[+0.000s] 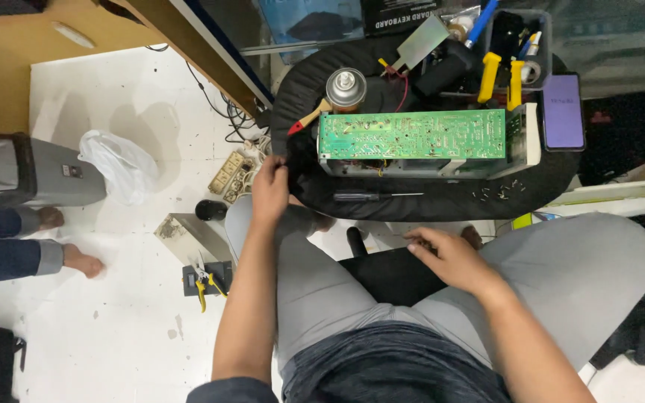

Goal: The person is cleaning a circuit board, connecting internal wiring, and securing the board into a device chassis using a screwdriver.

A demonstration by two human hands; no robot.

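Left hand pinches the black counter edge at 9 o'clock of the green circuit board; right hand rests released on the thigh, at 6 o'clock of the screwdriver.

At centre frame, the left hand is gripping the edge of the round black work surface, while the right hand is resting with curled fingers on the black seat between grey-trousered knees. A green circuit board is lying in its metal chassis above a black-handled screwdriver. A spray can is standing at the board's upper left, and loose screws are lying at right.
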